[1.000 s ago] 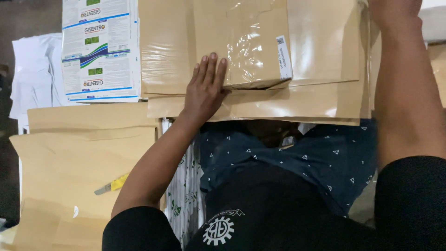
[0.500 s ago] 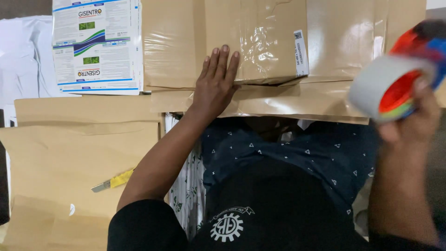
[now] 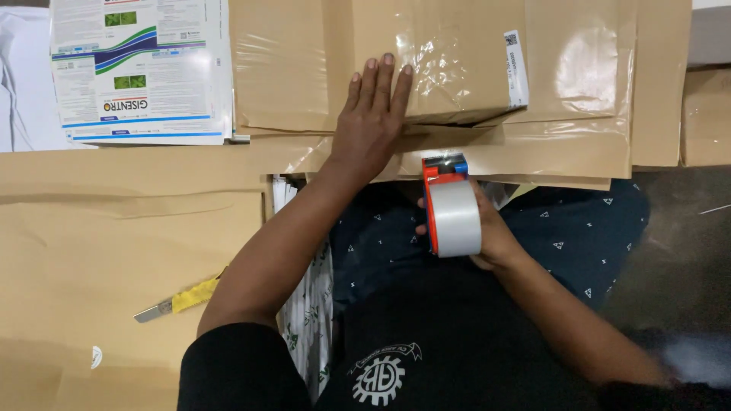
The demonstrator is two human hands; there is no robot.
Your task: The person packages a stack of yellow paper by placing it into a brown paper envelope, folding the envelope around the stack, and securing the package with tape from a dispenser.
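1. Nearest the camera, a person sits with a black shirt bearing a white round emblem (image 3: 378, 378) and dark blue patterned trousers (image 3: 563, 236); both bare forearms reach away from the body.
2. Near left, a yellow-handled utility knife (image 3: 181, 297) lies on a flat sheet of brown cardboard (image 3: 114, 243), well apart from both hands.
3. The right hand (image 3: 487, 232) is curled closed around a tape dispenser (image 3: 451, 205), an orange frame carrying a pale grey roll. The dispenser's long axis runs near to far, with its cutting end pointing away from the person.
4. That cutting end sits just at the near edge of the brown cardboard box (image 3: 457, 68), which lies directly beyond the right hand. This is the nearer hand to the box's front seam.
5. The left hand (image 3: 369, 125) lies flat and open, fingers together and stretched far, palm pressing down on the box top, just left of the dispenser. It grips nothing.
6. On the box top, a shiny strip of clear tape (image 3: 449, 61) runs near to far, and a narrow white label with a small square code (image 3: 515, 68) stands upright at its right.
7. Far left, a white printed sheet (image 3: 137, 68) with blue and green bands and small green pictures lies beside the box.
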